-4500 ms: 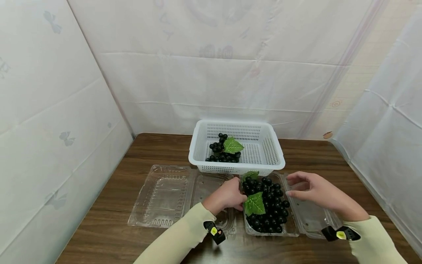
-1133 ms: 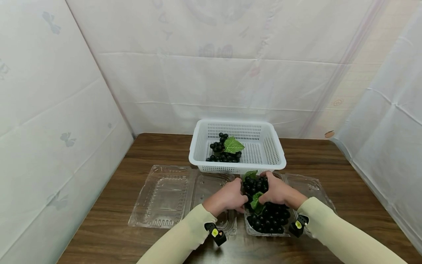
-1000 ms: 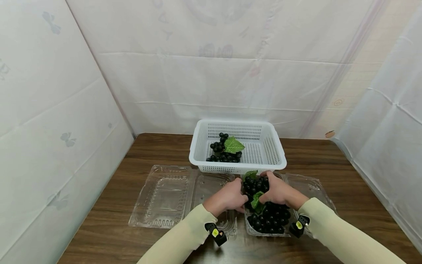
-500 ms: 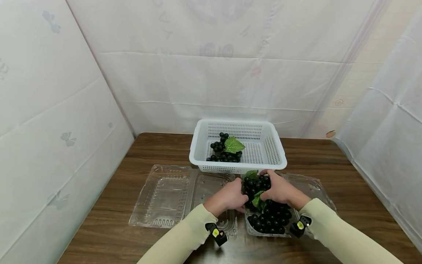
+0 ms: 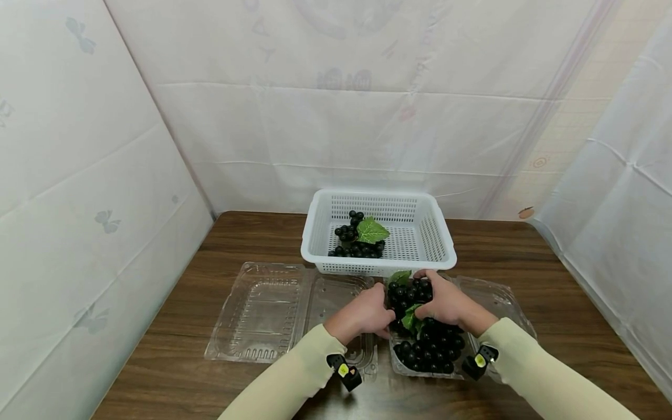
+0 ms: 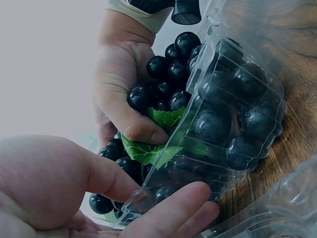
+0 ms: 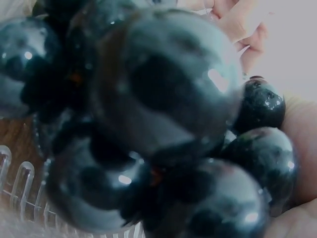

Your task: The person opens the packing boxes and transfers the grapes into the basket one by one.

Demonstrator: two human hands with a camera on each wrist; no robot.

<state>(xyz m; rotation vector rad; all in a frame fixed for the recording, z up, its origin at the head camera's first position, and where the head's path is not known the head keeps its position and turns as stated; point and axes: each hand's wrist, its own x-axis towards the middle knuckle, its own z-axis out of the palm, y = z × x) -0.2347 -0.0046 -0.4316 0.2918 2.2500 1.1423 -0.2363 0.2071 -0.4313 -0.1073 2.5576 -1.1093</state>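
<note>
A bunch of dark grapes [image 5: 431, 344] with green leaves [image 6: 157, 150] lies in a clear plastic clamshell box [image 6: 194, 121] at the front right of the table. My left hand [image 5: 366, 314] pinches the box's left wall, thumb on the inner side and fingers outside. From the right, my right hand [image 5: 443, 300] grips the upper part of the bunch, its thumb pressing on a leaf. Large, blurred grapes [image 7: 168, 84] fill the right wrist view and hide most of the fingers there. The box's lid [image 5: 493, 297] is folded out to the right, partly behind the right forearm.
Behind the box stands a white perforated basket [image 5: 420, 266] holding more dark grapes [image 5: 357, 249] with a leaf. A second clear clamshell box [image 5: 262, 312] lies spread out on the left, its right half under my left hand. White sheeting [image 5: 336, 128] encloses the wooden table [image 5: 173, 356].
My right hand, earlier apart from the grapes over the lid on the right, has come left and taken hold of the bunch. Since then it has shifted very slightly. My left hand stays put.
</note>
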